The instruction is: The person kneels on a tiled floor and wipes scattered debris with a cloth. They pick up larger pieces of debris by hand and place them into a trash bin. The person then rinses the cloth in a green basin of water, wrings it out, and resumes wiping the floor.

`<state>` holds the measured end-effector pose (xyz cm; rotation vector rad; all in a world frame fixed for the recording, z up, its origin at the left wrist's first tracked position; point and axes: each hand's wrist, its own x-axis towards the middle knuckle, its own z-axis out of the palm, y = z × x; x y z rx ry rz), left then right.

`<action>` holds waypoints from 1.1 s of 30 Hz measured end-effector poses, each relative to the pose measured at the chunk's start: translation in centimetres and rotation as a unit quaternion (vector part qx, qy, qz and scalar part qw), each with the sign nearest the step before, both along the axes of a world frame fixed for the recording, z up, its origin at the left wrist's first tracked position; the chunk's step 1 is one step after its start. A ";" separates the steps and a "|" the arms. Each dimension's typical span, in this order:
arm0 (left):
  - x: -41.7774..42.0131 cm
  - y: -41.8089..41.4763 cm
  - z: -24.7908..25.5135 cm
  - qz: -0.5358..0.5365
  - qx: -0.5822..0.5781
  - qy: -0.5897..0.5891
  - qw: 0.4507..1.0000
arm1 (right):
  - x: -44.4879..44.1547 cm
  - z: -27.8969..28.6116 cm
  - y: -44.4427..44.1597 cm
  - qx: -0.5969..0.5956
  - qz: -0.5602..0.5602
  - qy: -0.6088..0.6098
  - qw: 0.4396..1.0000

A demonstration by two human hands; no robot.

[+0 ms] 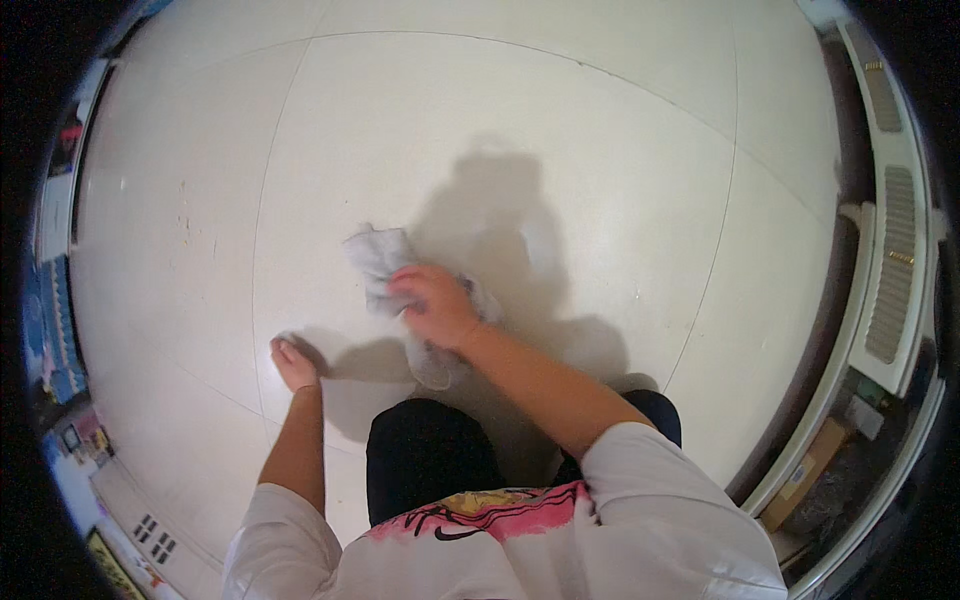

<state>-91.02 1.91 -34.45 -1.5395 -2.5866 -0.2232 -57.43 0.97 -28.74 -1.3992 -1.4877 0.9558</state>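
A crumpled light grey cloth (380, 259) lies against the pale tiled floor (465, 82) near the middle of the view. My right hand (435, 306) is closed on it, slightly blurred, with cloth showing on both sides of the fingers. Lower left, my left hand (293, 365) rests at the floor, its fingers bent; whether anything is under them cannot be told. Both knees, in black trousers (431, 454), are just below the cloth.
White furniture with ribbed panels (889, 262) runs along the right edge, a cardboard box (806, 476) low inside it. Blue fabric (64, 330) and assorted goods line the left edge. Small yellowish specks (186, 214) mark the floor at left.
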 end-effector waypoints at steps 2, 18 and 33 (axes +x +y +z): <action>-2.2 -4.2 -1.8 0.039 0.017 0.032 0.999 | 7.7 1.1 -4.0 -0.214 -0.068 0.264 0.938; -0.1 -4.2 0.7 0.150 -0.089 0.009 0.985 | 27.8 -2.5 15.4 -0.200 -0.299 -0.528 0.769; 1.0 -2.7 3.1 0.161 -0.101 -0.025 0.982 | -10.8 1.4 3.8 0.120 0.385 -0.193 0.894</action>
